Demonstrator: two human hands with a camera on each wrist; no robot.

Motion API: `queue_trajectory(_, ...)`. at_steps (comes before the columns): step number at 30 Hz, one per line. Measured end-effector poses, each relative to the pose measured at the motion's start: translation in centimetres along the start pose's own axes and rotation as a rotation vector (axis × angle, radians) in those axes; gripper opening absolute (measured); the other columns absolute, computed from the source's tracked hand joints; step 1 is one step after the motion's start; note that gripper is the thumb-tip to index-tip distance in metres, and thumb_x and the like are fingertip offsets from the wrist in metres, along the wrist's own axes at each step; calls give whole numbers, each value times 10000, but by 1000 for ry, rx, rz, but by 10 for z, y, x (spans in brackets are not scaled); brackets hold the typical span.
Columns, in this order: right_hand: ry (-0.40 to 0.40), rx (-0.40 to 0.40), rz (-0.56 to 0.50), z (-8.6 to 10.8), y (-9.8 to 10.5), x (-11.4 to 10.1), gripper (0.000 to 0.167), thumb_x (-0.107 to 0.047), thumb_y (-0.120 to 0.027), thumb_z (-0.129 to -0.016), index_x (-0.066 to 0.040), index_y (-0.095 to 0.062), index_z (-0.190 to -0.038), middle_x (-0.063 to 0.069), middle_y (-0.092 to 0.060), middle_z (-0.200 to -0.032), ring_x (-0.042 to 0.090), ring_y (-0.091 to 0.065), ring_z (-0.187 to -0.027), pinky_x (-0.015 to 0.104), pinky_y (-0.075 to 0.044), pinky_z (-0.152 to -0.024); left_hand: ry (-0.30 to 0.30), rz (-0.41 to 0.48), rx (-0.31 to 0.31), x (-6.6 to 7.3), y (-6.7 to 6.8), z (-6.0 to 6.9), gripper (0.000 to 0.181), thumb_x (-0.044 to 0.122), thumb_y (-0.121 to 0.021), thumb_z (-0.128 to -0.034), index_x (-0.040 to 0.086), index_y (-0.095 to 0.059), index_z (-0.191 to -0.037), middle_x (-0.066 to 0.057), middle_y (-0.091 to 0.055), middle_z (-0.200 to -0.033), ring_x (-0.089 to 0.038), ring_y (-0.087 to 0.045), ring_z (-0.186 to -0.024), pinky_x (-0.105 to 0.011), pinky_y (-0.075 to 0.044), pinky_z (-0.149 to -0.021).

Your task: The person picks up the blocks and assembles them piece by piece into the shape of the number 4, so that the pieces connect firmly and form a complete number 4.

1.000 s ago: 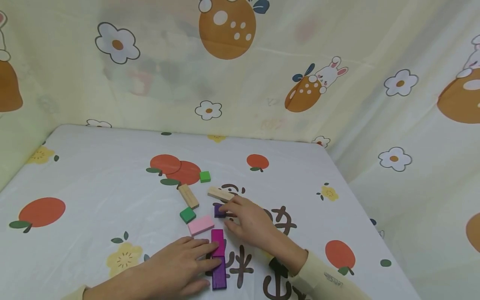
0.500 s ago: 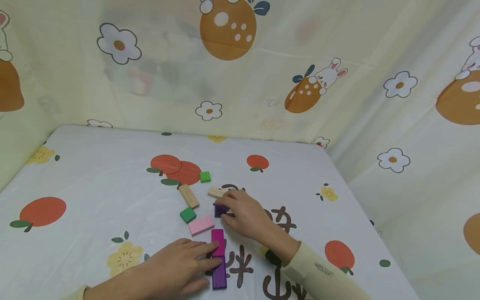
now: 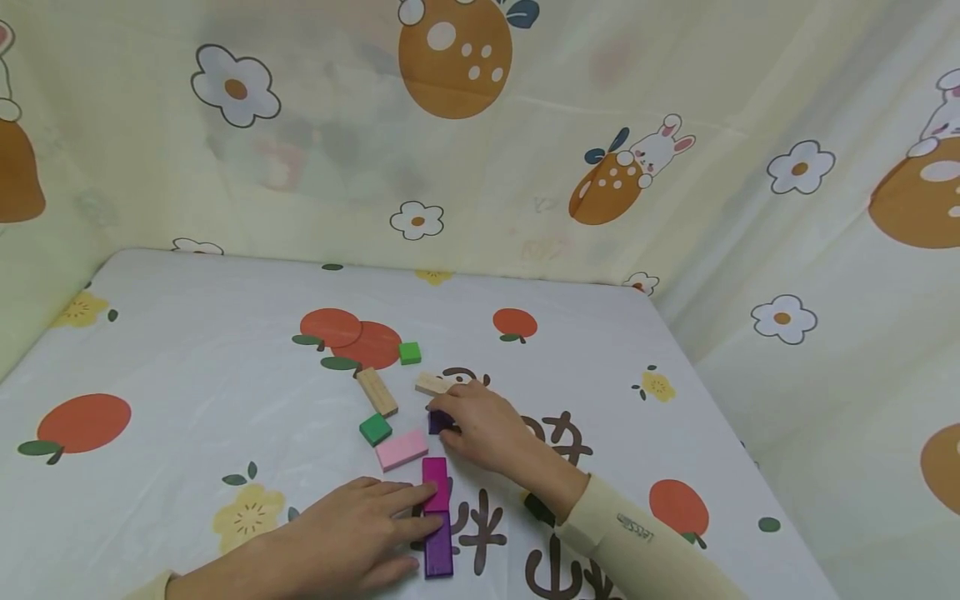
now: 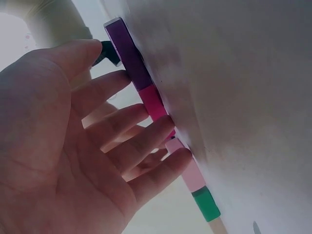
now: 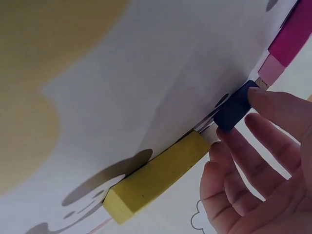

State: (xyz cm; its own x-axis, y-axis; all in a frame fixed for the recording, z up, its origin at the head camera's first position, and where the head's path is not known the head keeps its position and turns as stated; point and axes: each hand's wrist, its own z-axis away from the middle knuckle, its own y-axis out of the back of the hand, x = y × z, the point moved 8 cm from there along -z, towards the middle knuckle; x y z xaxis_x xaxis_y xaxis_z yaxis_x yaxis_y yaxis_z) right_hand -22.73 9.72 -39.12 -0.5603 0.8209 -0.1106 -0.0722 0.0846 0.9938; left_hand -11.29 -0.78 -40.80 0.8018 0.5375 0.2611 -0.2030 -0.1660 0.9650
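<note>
On the table (image 3: 225, 350), by the left hand (image 3: 356, 532), fingers extended, and the pinching right hand (image 3: 483, 425), respectively, the near purple block (image 3: 440, 554) and magenta block (image 3: 434, 472) are being touched, seemingly for steadying, and the dark block (image 5: 235, 107) beyond is being held, apparently for control.

2 blocks (image 3: 441, 507) lie end-to-end on the table (image 3: 217, 342).

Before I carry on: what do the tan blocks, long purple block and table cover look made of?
Tan blocks: probably bare wood, matte; pale, unpainted color.
Long purple block: perhaps painted wood, though plastic is possible; even color, slightly glossy.
Table cover: likely vinyl or coated cloth; smooth, printed, faint sheen.
</note>
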Motion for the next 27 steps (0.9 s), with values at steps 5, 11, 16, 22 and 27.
queue_trajectory(5, 12, 17, 5, -1, 1, -1, 314, -171, -751, -934, -171, -742, -1248, 21, -738, -1189, 199, -659, -1106, 359, -572, -950, 1, 6, -7, 0, 1, -1, 440, 471, -570, -1030, 335, -606, -1448, 10, -554, -1541, -211, -591, -1352, -482, -526, -1038)
queue_trajectory(11, 15, 37, -18, 2, 4, 0, 310, -170, -751, -933, -175, -743, -1243, 8, -738, -1188, 195, -658, -1096, 362, -570, -941, 16, 32, -39, -1, -1, -3, 455, 484, -576, -1028, 341, -593, -1460, 17, -541, -1553, -210, -579, -1367, -483, -515, -1059)
queue_trajectory(16, 19, 37, -40, 8, 4, 0, 313, -191, -755, -934, -171, -739, -1246, 11, -733, -1223, 207, -654, -1165, 384, -562, -977, 14, 20, -37, 0, -3, -2, 462, 490, -579, -1025, 340, -590, -1462, 14, -542, -1551, -204, -587, -1354, -465, -515, -1061)
queue_trajectory(22, 23, 22, -61, 16, 6, -2, 348, -221, -765, -930, -169, -729, -1273, 11, -725, -1261, 209, -644, -1226, 403, -560, -1004, 16, 3, -30, 0, -2, -2, 468, 494, -569, -1029, 341, -580, -1471, 21, -531, -1561, -204, -571, -1372, -470, -507, -1073)
queue_trajectory(27, 32, -7, -86, 20, 6, -5, 340, -223, -756, -938, -180, -728, -1274, -19, -729, -1250, 185, -640, -1220, 390, -557, -1007, 22, 4, -34, 0, -1, -2, 468, 493, -570, -1028, 345, -579, -1472, 24, -526, -1566, -204, -566, -1378, -471, -505, -1073)
